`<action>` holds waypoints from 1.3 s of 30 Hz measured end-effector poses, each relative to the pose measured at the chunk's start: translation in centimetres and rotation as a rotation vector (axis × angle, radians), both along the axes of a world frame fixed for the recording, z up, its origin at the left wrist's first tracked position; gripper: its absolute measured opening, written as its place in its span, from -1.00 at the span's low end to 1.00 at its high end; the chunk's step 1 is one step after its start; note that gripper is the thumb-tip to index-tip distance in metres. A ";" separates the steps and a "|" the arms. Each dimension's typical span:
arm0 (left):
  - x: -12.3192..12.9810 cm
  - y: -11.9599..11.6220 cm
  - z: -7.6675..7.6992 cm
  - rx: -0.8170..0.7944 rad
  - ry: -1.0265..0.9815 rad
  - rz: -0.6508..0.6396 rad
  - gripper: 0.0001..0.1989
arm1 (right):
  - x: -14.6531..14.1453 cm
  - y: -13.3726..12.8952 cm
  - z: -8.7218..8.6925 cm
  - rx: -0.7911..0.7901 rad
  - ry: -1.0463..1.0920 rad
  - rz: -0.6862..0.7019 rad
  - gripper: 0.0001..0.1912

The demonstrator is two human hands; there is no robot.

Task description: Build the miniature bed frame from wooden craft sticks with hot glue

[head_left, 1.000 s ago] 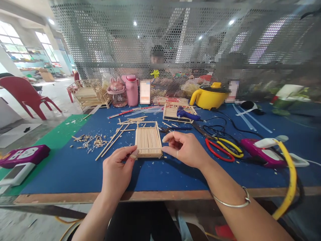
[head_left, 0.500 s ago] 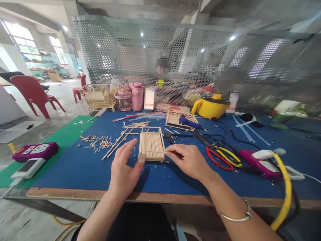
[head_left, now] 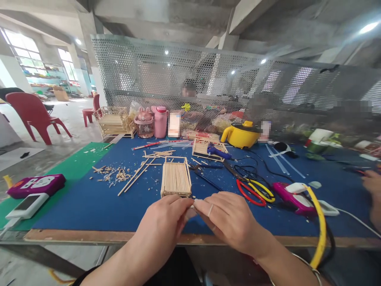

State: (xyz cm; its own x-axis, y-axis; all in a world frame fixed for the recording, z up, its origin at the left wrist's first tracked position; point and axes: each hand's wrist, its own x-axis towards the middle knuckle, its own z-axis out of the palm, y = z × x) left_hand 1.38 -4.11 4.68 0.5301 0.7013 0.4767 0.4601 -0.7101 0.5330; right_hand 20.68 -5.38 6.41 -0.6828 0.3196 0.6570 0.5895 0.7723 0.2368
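My left hand (head_left: 164, 220) and my right hand (head_left: 230, 218) meet at the fingertips just above the table's front part. Both are closed in a pinch. Between the fingertips shows a small pale bit of a thin wooden stick (head_left: 193, 206); the fingers hide most of it. Directly beyond them lies a small frame of wooden sticks (head_left: 176, 178), its middle filled with sticks side by side and its far end an open rectangle. Neither hand appears to grip this frame.
Loose sticks (head_left: 139, 174) and cut scraps (head_left: 114, 174) lie left. A blue glue gun (head_left: 218, 152) rests on another stick frame (head_left: 201, 149). Red-handled scissors (head_left: 251, 195), cables and a purple power strip (head_left: 293, 198) are right. Another person's hand (head_left: 373, 186) shows at the right edge.
My hands have drawn back from the stick frame towards me and come together. The stick that lay across the frame's near end in my right hand is now mostly hidden between my fingers.
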 end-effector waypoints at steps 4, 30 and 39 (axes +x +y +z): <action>0.0 0.4 -1.1 -0.082 -0.124 0.036 -0.78 | 1.8 1.6 -0.4 -0.309 0.136 -0.172 -0.73; 3.9 9.1 6.6 -0.077 -0.272 -0.246 -0.72 | 0.6 8.1 4.6 -1.020 1.185 0.219 -0.75; 3.5 6.9 5.7 -0.264 -0.242 -0.411 -0.68 | 1.6 7.9 4.5 -1.047 0.634 0.372 -0.34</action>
